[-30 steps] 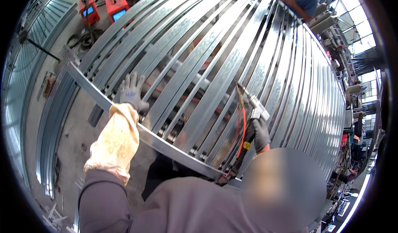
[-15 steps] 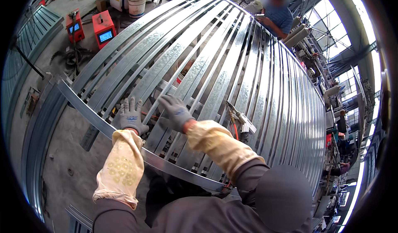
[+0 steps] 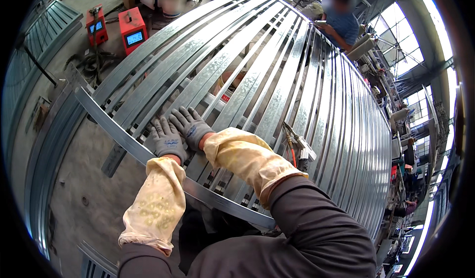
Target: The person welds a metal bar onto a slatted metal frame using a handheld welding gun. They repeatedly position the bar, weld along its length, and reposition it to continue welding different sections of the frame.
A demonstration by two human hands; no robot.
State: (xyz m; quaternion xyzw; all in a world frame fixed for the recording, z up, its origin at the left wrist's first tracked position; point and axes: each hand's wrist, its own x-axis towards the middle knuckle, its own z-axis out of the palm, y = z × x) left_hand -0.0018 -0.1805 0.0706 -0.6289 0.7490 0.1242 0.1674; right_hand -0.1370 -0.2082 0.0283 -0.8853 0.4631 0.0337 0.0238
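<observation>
My left hand (image 3: 169,142), in a grey work glove, lies on the metal slats near the front left of a large slatted metal frame (image 3: 225,102). Its fingers are stretched out and point away from me. Close beside it, my right hand (image 3: 191,127), gloved alike, rests on a wide slat with its fingers extended. The two hands touch or nearly touch, and neither is wrapped round anything. To their right, a silver hand tool (image 3: 303,149) with an orange hose lies across the slats. Below my wrists runs the frame's front rail (image 3: 118,137).
Two red machines (image 3: 132,33) with lit screens stand on the floor at the far left, by a bucket (image 3: 172,3). A person in a blue shirt (image 3: 344,26) is at the frame's far side. Long metal profiles (image 3: 42,179) lie along the left.
My right hand has moved left across the slats and come down beside my left hand. The left hand stays on about the same slats. The whole view has shifted slightly.
</observation>
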